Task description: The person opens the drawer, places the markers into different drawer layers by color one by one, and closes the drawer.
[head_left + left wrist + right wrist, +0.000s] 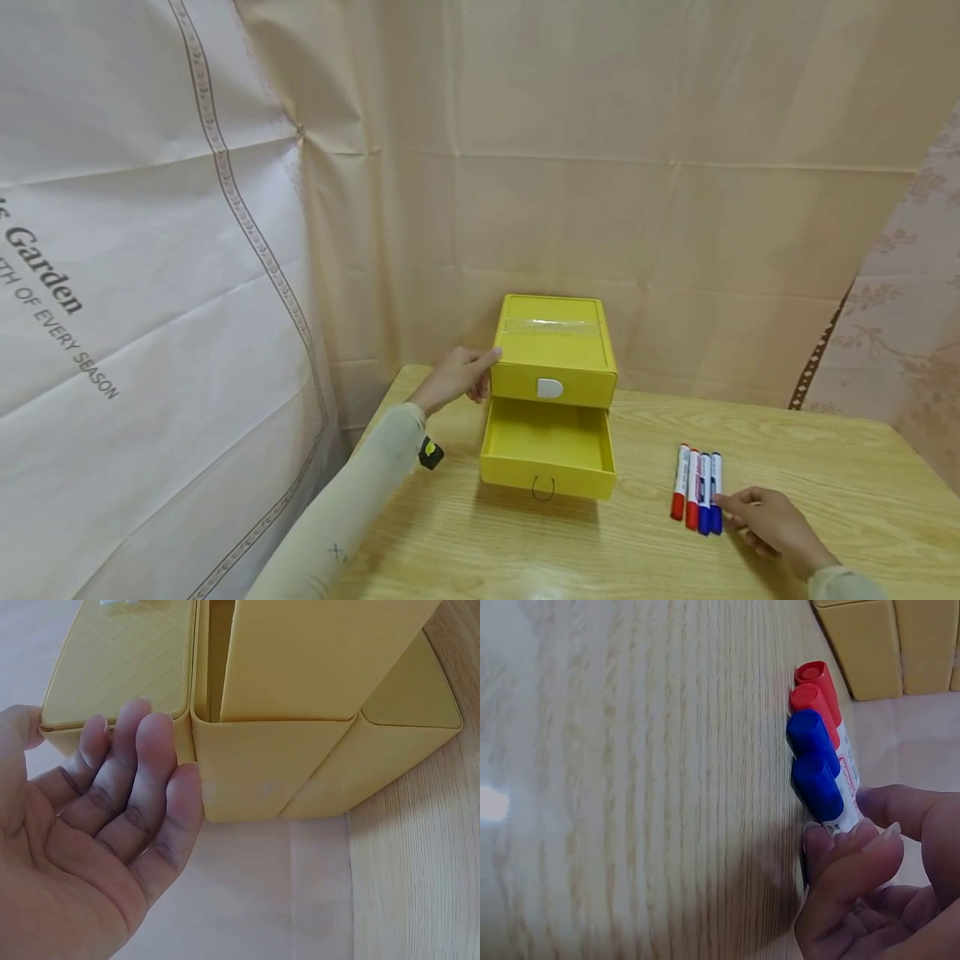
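Observation:
A yellow drawer cabinet (555, 342) stands on the table with its lower drawer (547, 437) pulled out; nothing lies in the part of the drawer that shows. At the cabinet's upper left front corner, my left hand (457, 375) grips with the thumb on the top edge and curled fingers (154, 750) against the side. To the right, two red markers (680, 483) and two blue markers (703, 492) lie side by side, caps toward me. My right hand (772, 521) pinches the rightmost blue marker (819, 787) between thumb and fingers; its barrel is partly hidden by the fingertips.
The wooden table (645, 567) bears the cabinet and the markers. Behind it hangs a beige curtain (637, 208), close to the cabinet's back. A white printed cloth (150, 292) hangs on the left side. A wire loop (543, 489) hangs at the lower drawer's front.

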`<action>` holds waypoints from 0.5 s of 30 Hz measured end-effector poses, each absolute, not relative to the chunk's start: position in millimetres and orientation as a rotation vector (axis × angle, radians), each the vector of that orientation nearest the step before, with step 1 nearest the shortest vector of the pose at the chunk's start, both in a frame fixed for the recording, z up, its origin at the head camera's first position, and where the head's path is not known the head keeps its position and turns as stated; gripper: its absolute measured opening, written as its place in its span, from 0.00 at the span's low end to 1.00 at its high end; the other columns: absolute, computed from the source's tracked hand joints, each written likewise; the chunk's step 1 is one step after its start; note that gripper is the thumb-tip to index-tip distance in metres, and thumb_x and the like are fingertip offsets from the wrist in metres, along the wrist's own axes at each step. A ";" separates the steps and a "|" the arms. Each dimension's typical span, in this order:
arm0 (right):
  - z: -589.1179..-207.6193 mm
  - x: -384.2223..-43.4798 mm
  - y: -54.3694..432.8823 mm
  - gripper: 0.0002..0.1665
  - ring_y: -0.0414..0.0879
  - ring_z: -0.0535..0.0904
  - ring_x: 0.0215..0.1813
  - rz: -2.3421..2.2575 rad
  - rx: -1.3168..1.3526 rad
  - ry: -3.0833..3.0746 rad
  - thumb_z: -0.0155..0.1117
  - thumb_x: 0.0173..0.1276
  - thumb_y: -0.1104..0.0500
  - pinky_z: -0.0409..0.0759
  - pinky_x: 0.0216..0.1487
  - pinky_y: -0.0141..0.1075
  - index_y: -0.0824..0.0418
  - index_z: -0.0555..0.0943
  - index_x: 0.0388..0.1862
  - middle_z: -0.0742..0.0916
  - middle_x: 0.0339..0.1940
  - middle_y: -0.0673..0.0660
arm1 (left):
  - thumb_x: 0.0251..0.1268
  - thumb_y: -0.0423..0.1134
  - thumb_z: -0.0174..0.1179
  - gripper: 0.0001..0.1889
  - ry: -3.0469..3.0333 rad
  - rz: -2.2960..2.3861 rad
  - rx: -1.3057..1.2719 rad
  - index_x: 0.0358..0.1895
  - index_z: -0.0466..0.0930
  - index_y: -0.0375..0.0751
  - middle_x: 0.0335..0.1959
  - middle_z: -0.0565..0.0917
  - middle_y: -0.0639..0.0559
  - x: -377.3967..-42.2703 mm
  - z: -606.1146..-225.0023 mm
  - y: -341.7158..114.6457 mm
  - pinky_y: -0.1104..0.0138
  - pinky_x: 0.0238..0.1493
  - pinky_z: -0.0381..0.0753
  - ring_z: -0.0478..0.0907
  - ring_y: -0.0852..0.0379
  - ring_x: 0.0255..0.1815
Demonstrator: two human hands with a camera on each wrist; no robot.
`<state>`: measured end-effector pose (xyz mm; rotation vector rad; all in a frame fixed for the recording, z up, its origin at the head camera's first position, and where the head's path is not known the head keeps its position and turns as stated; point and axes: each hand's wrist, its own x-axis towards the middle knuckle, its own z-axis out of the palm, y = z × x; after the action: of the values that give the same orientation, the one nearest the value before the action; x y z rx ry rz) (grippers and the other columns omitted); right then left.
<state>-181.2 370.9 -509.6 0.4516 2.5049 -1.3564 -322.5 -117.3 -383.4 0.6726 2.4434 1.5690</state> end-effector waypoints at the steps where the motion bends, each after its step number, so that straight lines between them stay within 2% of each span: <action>1: -510.1 -181.9 371.2 0.32 0.45 0.75 0.27 -1.356 0.455 2.503 0.69 0.71 0.39 0.76 0.27 0.35 0.70 0.78 0.46 0.83 0.31 0.54 | 0.78 0.65 0.50 0.34 2.441 1.569 0.672 0.28 0.81 0.35 0.27 0.84 0.36 -322.7 -383.4 -117.2 0.47 0.39 0.87 0.83 0.33 0.29; 6: -509.1 -183.1 371.9 0.27 0.45 0.75 0.28 -1.340 0.466 2.505 0.69 0.72 0.44 0.77 0.28 0.35 0.69 0.78 0.42 0.80 0.30 0.53 | 0.79 0.64 0.50 0.34 2.437 1.571 0.672 0.29 0.81 0.34 0.26 0.83 0.37 -322.9 -382.8 -116.9 0.49 0.37 0.87 0.83 0.36 0.27; 9: -508.0 -182.0 372.0 0.26 0.44 0.75 0.28 -1.338 0.473 2.506 0.68 0.73 0.45 0.77 0.28 0.35 0.70 0.78 0.43 0.80 0.29 0.54 | 0.79 0.64 0.49 0.35 2.450 1.558 0.677 0.29 0.81 0.33 0.26 0.84 0.38 -322.8 -382.2 -117.1 0.56 0.33 0.87 0.83 0.41 0.25; 15: -507.6 -179.2 374.6 0.22 0.44 0.75 0.26 -1.336 0.453 2.543 0.63 0.76 0.48 0.78 0.26 0.35 0.69 0.76 0.41 0.80 0.27 0.53 | 0.79 0.64 0.50 0.35 2.452 1.542 0.685 0.29 0.81 0.32 0.24 0.84 0.40 -323.7 -381.6 -118.3 0.56 0.33 0.87 0.83 0.44 0.24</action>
<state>-179.2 374.6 -507.6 0.4526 2.5430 -1.3356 -323.7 -118.3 -381.6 0.6848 2.4521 1.5424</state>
